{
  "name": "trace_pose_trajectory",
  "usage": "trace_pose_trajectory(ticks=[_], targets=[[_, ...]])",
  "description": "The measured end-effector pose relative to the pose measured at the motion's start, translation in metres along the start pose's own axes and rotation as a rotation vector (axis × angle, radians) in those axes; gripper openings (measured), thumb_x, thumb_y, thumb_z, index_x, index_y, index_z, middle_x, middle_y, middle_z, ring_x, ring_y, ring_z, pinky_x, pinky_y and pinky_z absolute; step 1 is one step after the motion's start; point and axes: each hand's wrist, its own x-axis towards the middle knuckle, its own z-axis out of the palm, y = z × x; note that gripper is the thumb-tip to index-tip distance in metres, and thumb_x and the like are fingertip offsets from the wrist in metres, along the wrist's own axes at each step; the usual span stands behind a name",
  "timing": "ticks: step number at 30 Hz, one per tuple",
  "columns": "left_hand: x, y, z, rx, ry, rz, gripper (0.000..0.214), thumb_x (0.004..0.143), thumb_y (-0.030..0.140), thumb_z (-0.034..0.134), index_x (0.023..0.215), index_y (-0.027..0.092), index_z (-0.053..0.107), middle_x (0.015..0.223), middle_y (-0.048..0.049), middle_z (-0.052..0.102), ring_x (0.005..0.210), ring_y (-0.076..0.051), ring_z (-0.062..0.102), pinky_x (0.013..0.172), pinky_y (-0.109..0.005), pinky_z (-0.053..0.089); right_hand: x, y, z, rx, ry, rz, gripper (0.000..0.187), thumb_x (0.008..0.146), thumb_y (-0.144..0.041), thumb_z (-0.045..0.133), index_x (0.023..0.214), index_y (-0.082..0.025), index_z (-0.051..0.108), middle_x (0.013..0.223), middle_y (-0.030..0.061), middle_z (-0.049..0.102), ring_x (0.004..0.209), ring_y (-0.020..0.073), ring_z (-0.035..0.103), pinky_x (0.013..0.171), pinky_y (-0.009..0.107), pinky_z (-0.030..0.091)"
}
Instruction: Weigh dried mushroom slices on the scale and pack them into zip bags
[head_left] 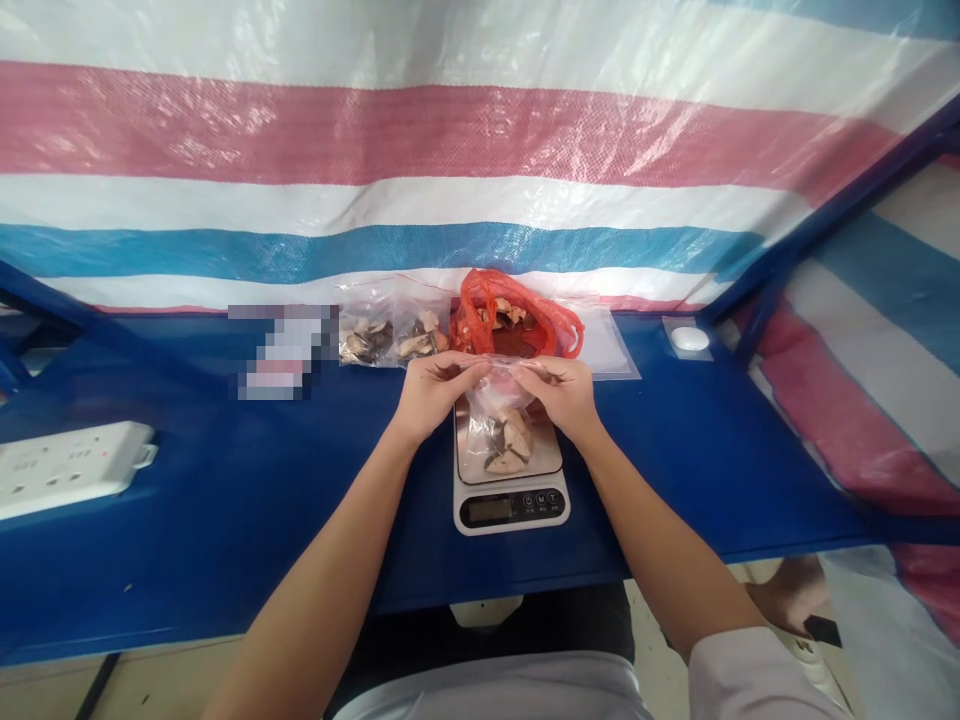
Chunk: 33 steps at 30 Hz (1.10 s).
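Note:
Both hands pinch the top edge of a clear plastic bag (480,440), my left hand (435,390) at one side and my right hand (559,390) at the other. Inside the bag lie a few dried mushroom pieces (515,432), pale with dark edges. The bag rests on the plate of a white kitchen scale (459,500), whose small display (490,510) I cannot read. Just beyond my hands sits an open red plastic bag (559,330) with more mushroom pieces in it.
Two filled clear bags, one (365,340) beside another (420,338), lie left of the red bag. Flat clear plastic (611,345) is at its right. A white power strip (75,465), a white oval object (688,340) and a blurred-out item (289,350) lie on the blue table (285,540). Striped sheeting (375,130) hangs behind.

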Motion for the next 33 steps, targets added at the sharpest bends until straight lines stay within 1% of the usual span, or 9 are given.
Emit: trace_pose_trajectory(ticks=[4,8,11,16,19,23,28,30,33], targets=[[-0.002,0.0,0.0,0.039,-0.006,0.017,0.033,0.072,0.049,0.085,0.085,0.019,0.083,0.09,-0.0084,0.081,0.084,-0.023,0.074,0.08,-0.033,0.059,0.0,-0.001,0.001,0.025,-0.032,0.033,0.018,0.079,-0.038,0.074,0.08,-0.021,0.081,0.077,0.0021,0.079,0.067,0.0181,0.07,0.063,0.029,0.056],[-0.003,0.003,0.002,0.063,0.008,0.019,0.035,0.07,0.051,0.086,0.084,0.019,0.084,0.089,-0.0087,0.081,0.083,-0.023,0.074,0.081,-0.034,0.06,0.0,0.0,0.003,0.023,-0.015,0.003,0.019,0.08,-0.041,0.075,0.079,-0.022,0.081,0.082,0.0027,0.08,0.074,0.0202,0.073,0.07,0.031,0.06],[-0.002,0.003,0.002,0.047,0.004,0.008,0.035,0.07,0.051,0.086,0.084,0.019,0.083,0.09,-0.0085,0.081,0.083,-0.023,0.074,0.082,-0.034,0.059,0.0,0.003,0.002,0.04,-0.007,0.045,0.024,0.08,-0.045,0.075,0.077,-0.022,0.08,0.078,0.0026,0.079,0.071,0.0198,0.073,0.066,0.03,0.059],[-0.001,-0.002,-0.002,0.032,0.005,-0.005,0.032,0.073,0.049,0.084,0.083,0.019,0.083,0.083,-0.006,0.08,0.074,-0.018,0.07,0.073,-0.029,0.056,0.002,0.004,-0.002,0.131,-0.054,0.149,0.033,0.078,-0.053,0.077,0.079,-0.02,0.079,0.075,0.0034,0.078,0.064,0.0187,0.072,0.059,0.029,0.059],[-0.002,-0.002,-0.002,0.015,0.024,0.004,0.028,0.074,0.046,0.084,0.082,0.02,0.083,0.08,-0.0054,0.08,0.07,-0.017,0.069,0.069,-0.028,0.055,0.005,0.002,-0.007,0.17,-0.066,0.158,0.035,0.076,-0.055,0.078,0.078,-0.02,0.079,0.075,0.0038,0.078,0.065,0.0184,0.072,0.061,0.029,0.06],[-0.002,0.002,-0.002,0.016,0.043,-0.002,0.027,0.073,0.046,0.085,0.08,0.02,0.084,0.076,-0.0052,0.078,0.066,-0.017,0.067,0.067,-0.029,0.055,0.007,0.003,-0.012,0.152,-0.07,0.161,0.035,0.076,-0.056,0.078,0.076,-0.021,0.081,0.073,0.003,0.078,0.062,0.0174,0.071,0.061,0.029,0.061],[-0.001,0.004,-0.002,-0.003,0.083,-0.04,0.031,0.068,0.049,0.086,0.077,0.019,0.083,0.065,-0.0037,0.073,0.054,-0.015,0.06,0.052,-0.028,0.05,0.005,0.005,-0.011,0.139,-0.092,0.161,0.031,0.08,-0.053,0.077,0.079,-0.022,0.082,0.073,0.0021,0.078,0.058,0.0155,0.07,0.058,0.027,0.06],[-0.001,0.003,-0.003,-0.021,0.084,-0.053,0.033,0.068,0.051,0.085,0.077,0.019,0.082,0.067,-0.0039,0.073,0.055,-0.015,0.06,0.051,-0.028,0.049,0.005,0.004,-0.011,0.155,-0.084,0.179,0.033,0.076,-0.054,0.079,0.077,-0.021,0.082,0.07,0.0021,0.077,0.057,0.0153,0.069,0.055,0.027,0.06],[0.0,0.003,-0.004,-0.052,0.093,-0.048,0.035,0.068,0.054,0.085,0.075,0.019,0.081,0.068,-0.0033,0.073,0.058,-0.015,0.06,0.054,-0.027,0.05,0.007,0.001,-0.012,0.22,-0.051,0.22,0.039,0.069,-0.059,0.083,0.073,-0.02,0.08,0.066,0.002,0.075,0.052,0.0145,0.067,0.052,0.027,0.06]])
